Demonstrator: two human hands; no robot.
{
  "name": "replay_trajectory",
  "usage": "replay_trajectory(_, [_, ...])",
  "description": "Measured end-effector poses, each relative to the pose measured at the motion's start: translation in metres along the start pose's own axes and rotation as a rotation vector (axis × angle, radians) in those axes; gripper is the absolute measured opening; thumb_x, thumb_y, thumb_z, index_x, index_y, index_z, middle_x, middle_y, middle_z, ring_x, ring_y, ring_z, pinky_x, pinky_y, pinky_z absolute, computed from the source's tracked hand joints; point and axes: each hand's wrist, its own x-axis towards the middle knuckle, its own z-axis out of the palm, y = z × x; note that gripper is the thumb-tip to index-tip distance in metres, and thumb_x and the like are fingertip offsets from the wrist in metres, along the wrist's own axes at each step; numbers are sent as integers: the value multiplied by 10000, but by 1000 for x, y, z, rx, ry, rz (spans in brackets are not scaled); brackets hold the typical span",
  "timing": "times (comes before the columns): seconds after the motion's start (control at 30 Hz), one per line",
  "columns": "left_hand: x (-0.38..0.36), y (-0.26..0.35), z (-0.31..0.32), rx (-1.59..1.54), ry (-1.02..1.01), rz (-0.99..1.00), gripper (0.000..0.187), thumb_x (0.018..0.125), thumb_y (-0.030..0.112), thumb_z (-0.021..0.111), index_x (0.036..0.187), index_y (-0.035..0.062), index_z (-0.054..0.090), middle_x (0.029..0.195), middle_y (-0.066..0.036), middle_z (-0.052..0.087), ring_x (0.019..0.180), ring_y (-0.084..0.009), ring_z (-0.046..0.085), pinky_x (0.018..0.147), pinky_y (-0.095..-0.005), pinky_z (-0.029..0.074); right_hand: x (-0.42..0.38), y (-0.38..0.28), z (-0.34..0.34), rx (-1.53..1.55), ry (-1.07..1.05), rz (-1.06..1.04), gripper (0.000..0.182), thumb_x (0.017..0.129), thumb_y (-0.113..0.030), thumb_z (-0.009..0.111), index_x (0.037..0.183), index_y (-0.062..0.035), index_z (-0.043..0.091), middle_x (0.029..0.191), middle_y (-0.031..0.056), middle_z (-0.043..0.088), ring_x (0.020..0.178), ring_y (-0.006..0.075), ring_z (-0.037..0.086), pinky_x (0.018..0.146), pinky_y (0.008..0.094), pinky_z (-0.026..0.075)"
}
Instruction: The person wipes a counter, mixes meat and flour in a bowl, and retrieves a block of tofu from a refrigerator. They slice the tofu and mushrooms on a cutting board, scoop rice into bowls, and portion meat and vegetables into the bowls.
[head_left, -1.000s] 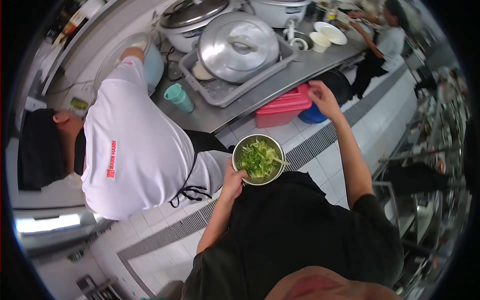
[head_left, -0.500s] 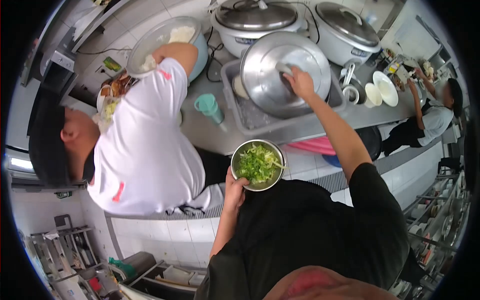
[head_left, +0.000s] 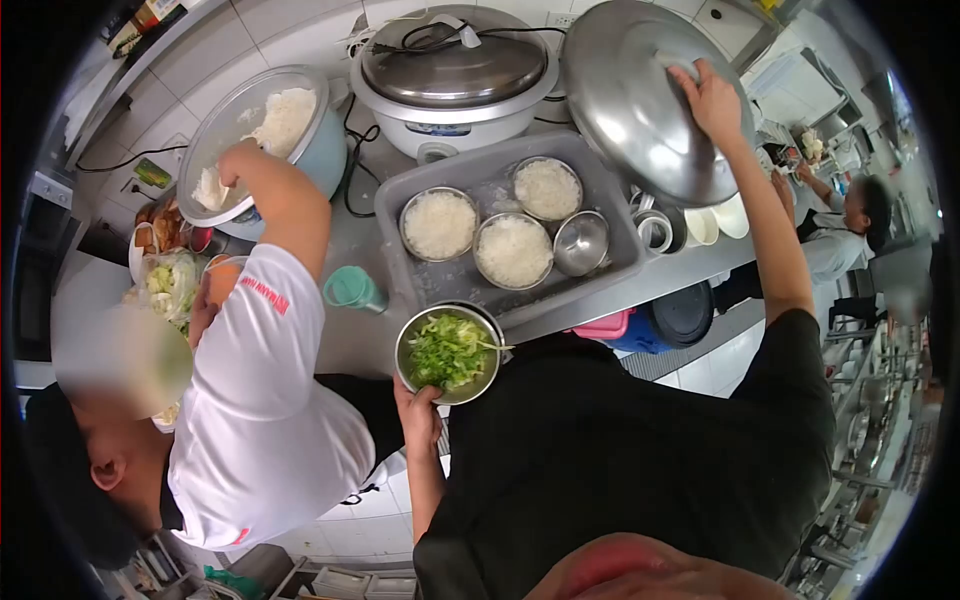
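My left hand (head_left: 420, 408) grips the rim of a metal bowl (head_left: 402, 362) heaped with chopped greens (head_left: 450, 350); another rim shows just behind it. My right hand (head_left: 710, 108) is closed on the handle of a large round metal lid (head_left: 640, 110), held tilted over the right end of a grey plastic tub (head_left: 400, 285). Inside the tub are a left bowl of rice (head_left: 438, 225), a middle one (head_left: 513, 250) and a back one (head_left: 548, 188). A bare metal bowl (head_left: 581, 243) sits beside them.
At left, a person in a white shirt (head_left: 250, 400) reaches into a large rice basin (head_left: 330, 130). A rice cooker (head_left: 440, 125) stands behind the tub. A turquoise cup (head_left: 352, 288) is left of it. Another person (head_left: 840, 225) works at far right.
My right hand has lifted the lid up and right, uncovering the bowls in the tub. My left hand still holds the bowl of greens, now close to the tub's front edge.
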Motion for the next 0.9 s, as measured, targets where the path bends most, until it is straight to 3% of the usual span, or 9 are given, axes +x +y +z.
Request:
replay_trajectory(0.13, [-10,-10,21,-35,88,49,739,629,-154,464,1355,-16,439,1233,-141,582,1111,-241,597,975,-334,474,82,71,51,-123,21,55,587,948,-627,469,1083,-74,610,913,239,704,907,432,674,736,519,531])
replay_trajectory(0.2, [-7,-20,27,-109,95,60,742,625,-153,456,1354,-22,438,1233,-146,582,1110,-244,599,965,-332,485,120,85,76,-139,-4,191,582,953,-623,459,1132,-91,609,1002,211,712,985,394,677,800,502,535])
replay_trajectory(0.3, [-5,-12,48,-60,162,74,739,626,-152,454,1354,-23,438,1231,-146,583,1106,-242,600,962,-334,487,172,107,129,-153,-76,239,616,946,-656,443,1188,-109,595,1060,213,706,1016,407,669,814,518,539])
replay_trajectory(0.63, [-1,-21,98,-57,325,162,714,633,-152,473,1334,-20,454,1215,-147,586,1111,-252,587,975,-349,469,237,99,253,-144,-291,62,600,940,-632,469,1281,-148,570,1131,174,697,1077,361,658,862,501,531])
replay_trajectory(0.7, [-22,-32,93,-60,330,171,708,635,-152,474,1331,-21,457,1216,-148,585,1111,-252,587,973,-348,470,212,93,260,-123,-298,-109,606,944,-628,465,1324,-166,566,1190,156,679,1146,353,621,904,481,516])
replay_trajectory(0.8, [-20,-29,102,-47,331,145,696,644,-145,476,1327,-16,462,1203,-139,589,1104,-245,586,965,-342,474,200,88,269,-110,-353,-65,605,948,-623,458,1333,-174,584,1222,146,666,1182,332,604,935,457,506])
replay_trajectory(0.9, [-17,-25,113,-50,370,125,697,642,-144,477,1327,-18,461,1203,-138,587,1104,-245,587,966,-337,476,242,177,401,-212,156,-686,499,952,-536,534,1240,-141,635,1175,144,685,1093,324,647,893,445,522])
